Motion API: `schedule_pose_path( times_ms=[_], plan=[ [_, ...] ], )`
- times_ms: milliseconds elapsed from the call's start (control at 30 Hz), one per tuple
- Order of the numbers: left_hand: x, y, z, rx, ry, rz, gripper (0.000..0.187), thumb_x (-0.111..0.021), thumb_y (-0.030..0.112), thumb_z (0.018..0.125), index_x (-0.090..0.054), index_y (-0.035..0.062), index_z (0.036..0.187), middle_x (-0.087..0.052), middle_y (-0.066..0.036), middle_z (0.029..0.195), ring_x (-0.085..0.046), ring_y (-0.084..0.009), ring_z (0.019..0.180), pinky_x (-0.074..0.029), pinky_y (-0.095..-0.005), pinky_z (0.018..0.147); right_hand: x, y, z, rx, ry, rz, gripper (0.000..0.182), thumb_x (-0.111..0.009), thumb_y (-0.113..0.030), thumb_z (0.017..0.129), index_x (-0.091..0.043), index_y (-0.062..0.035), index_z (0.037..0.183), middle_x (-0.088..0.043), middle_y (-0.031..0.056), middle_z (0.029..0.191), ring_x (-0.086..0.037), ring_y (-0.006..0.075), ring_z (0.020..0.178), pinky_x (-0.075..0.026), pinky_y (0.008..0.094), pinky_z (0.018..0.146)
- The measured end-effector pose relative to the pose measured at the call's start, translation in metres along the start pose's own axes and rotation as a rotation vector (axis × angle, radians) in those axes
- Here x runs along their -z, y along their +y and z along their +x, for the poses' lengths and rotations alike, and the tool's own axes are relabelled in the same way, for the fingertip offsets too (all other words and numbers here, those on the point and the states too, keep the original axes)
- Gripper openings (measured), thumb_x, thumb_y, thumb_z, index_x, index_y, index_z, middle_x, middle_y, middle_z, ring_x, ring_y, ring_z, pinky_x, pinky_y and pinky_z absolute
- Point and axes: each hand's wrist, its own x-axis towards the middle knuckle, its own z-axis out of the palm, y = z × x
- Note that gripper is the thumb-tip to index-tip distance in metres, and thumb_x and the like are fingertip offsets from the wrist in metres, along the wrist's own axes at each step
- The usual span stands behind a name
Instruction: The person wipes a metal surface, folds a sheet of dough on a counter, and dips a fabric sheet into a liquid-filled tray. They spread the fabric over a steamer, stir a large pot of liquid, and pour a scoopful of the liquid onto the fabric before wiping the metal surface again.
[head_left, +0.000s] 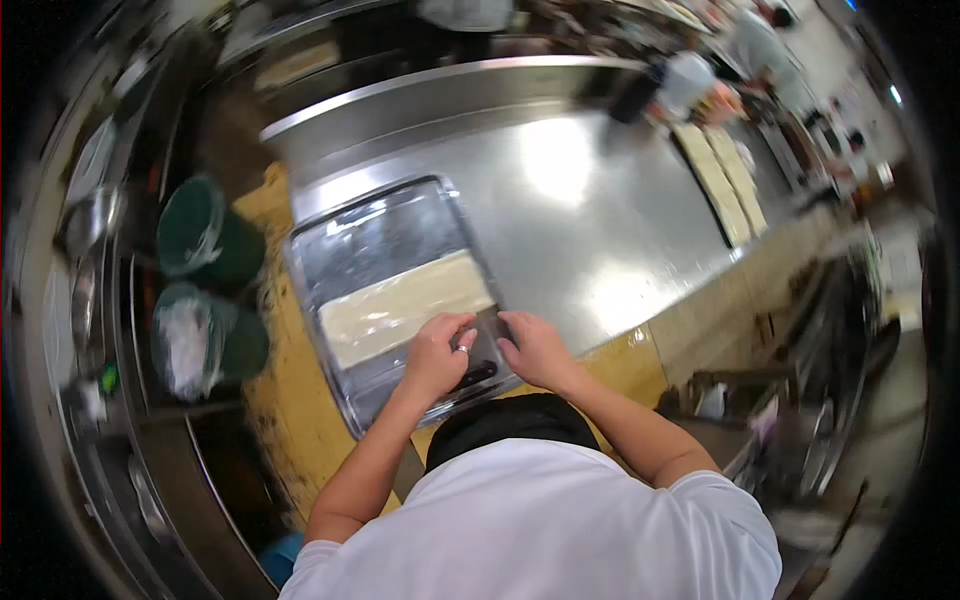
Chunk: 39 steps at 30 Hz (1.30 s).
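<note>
A long pale slab of dough (pixel 405 308) lies across a shallow metal tray (pixel 352 243) that looks lined with glossy clear film. My left hand (pixel 437 353), with a ring on one finger, is curled at the slab's right end, thumb and fingers drawn together. Across from it, my right hand (pixel 537 350) bends over the tray's right rim, its thumb and fingertips pinched. I cannot tell what the fingers hold. Between the hands shows a dark grey flat patch. A dark, handle-like object (pixel 478 375) lies in the tray just below them.
The tray rests on a steel worktable (pixel 520 230) with a raised back edge. Further right are long pale slabs (pixel 718 185) on a dark tray, with people beyond. Two green bins (pixel 205 235) lined with plastic stand on the left.
</note>
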Motion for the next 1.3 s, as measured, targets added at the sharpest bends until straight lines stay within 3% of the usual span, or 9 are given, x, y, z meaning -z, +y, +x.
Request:
schedule_pose_path(
  times_ms=[300, 533, 700, 900, 1067, 1133, 1200, 1233, 1300],
  plan=[
    [-0.131, 0.076, 0.009, -0.331, -0.624, -0.014, 0.026, -0.071, 0.01, 0.089, -0.072, 0.004, 0.114, -0.071, -0.017, 0.106, -0.07, -0.0328, 0.095, -0.055, -0.0422, 0.085, 0.041, 0.034, -0.145, -0.48, 0.433, 0.19, 0.023, -0.07, -0.015, 0.09, -0.073, 0.0014, 0.106, -0.072, 0.0197, 0.099, -0.071, 0.0355, 0.092, -0.057, 0.0421, 0.081],
    [-0.22, 0.141, -0.03, -0.509, -0.971, 0.011, 0.024, -0.073, 0.014, 0.09, -0.074, 0.0034, 0.111, -0.072, -0.017, 0.109, -0.068, -0.0377, 0.102, -0.054, -0.0435, 0.09, 0.056, 0.032, -0.283, -0.868, 0.61, 0.149, 0.021, -0.068, -0.022, 0.091, -0.075, -0.0023, 0.095, -0.07, 0.0191, 0.094, -0.068, 0.0392, 0.092, -0.055, 0.0465, 0.081],
    [-0.285, 0.201, -0.108, -0.72, -1.252, 0.044, 0.024, -0.072, 0.014, 0.09, -0.074, 0.0032, 0.111, -0.072, -0.018, 0.109, -0.068, -0.0388, 0.101, -0.055, -0.0435, 0.089, 0.029, 0.018, -0.388, -0.973, 1.081, 0.125, 0.02, -0.069, -0.022, 0.09, -0.074, -0.003, 0.093, -0.069, 0.0182, 0.096, -0.068, 0.0392, 0.091, -0.054, 0.0471, 0.079],
    [-0.342, 0.252, -0.239, -0.96, -1.587, -0.009, 0.024, -0.072, 0.015, 0.091, -0.073, 0.0043, 0.112, -0.071, -0.019, 0.111, -0.069, -0.0385, 0.101, -0.056, -0.0441, 0.086, -0.018, -0.026, -0.526, -1.342, 1.169, 0.188, 0.023, -0.068, -0.018, 0.088, -0.074, -0.0057, 0.107, -0.068, 0.0195, 0.103, -0.067, 0.0413, 0.095, -0.054, 0.0481, 0.084],
    [-0.374, 0.269, -0.357, -1.077, -1.808, -0.063, 0.025, -0.071, 0.016, 0.092, -0.072, 0.0055, 0.114, -0.071, -0.018, 0.113, -0.071, -0.0354, 0.096, -0.057, -0.0438, 0.082, -0.066, -0.076, -0.645, -1.613, 1.656, 0.034, 0.015, -0.066, -0.012, 0.088, -0.074, -0.0033, 0.098, -0.071, 0.0174, 0.092, -0.069, 0.0365, 0.086, -0.055, 0.0432, 0.078],
    [-0.374, 0.28, -0.398, -1.09, -1.885, -0.04, 0.024, -0.071, 0.015, 0.092, -0.073, 0.0059, 0.114, -0.07, -0.018, 0.114, -0.072, -0.0341, 0.093, -0.057, -0.0432, 0.081, -0.106, -0.087, -0.713, -1.781, 1.669, -0.22, 0.015, -0.065, -0.011, 0.088, -0.074, -0.0034, 0.097, -0.072, 0.0187, 0.094, -0.07, 0.0353, 0.086, -0.056, 0.0418, 0.078],
    [-0.375, 0.284, -0.43, -1.092, -1.947, -0.024, 0.024, -0.071, 0.015, 0.092, -0.073, 0.0055, 0.115, -0.07, -0.018, 0.115, -0.073, -0.0319, 0.092, -0.058, -0.0413, 0.079, -0.139, -0.102, -0.777, -1.973, 1.766, -0.163, 0.016, -0.062, -0.012, 0.089, -0.075, -0.005, 0.097, -0.072, 0.0232, 0.097, -0.07, 0.0399, 0.093, -0.055, 0.0471, 0.081],
    [-0.375, 0.282, -0.442, -1.087, -1.978, -0.02, 0.025, -0.072, 0.015, 0.093, -0.072, 0.0049, 0.116, -0.07, -0.017, 0.115, -0.073, -0.0303, 0.093, -0.058, -0.0396, 0.078, -0.144, -0.114, -0.801, -2.107, 1.734, -0.1, 0.012, -0.069, -0.013, 0.087, -0.072, -0.0023, 0.09, -0.072, 0.0219, 0.084, -0.071, 0.0386, 0.081, -0.056, 0.0448, 0.073],
    [-0.378, 0.278, -0.46, -1.062, -2.027, 0.003, 0.027, -0.072, 0.015, 0.093, -0.072, 0.0044, 0.118, -0.071, -0.016, 0.115, -0.073, -0.0284, 0.092, -0.059, -0.0378, 0.077, -0.165, -0.131, -0.841, -2.268, 1.553, -0.068, 0.018, -0.071, -0.019, 0.083, -0.072, -0.0016, 0.088, -0.072, 0.0239, 0.085, -0.07, 0.0428, 0.082, -0.056, 0.0477, 0.075]
  ],
)
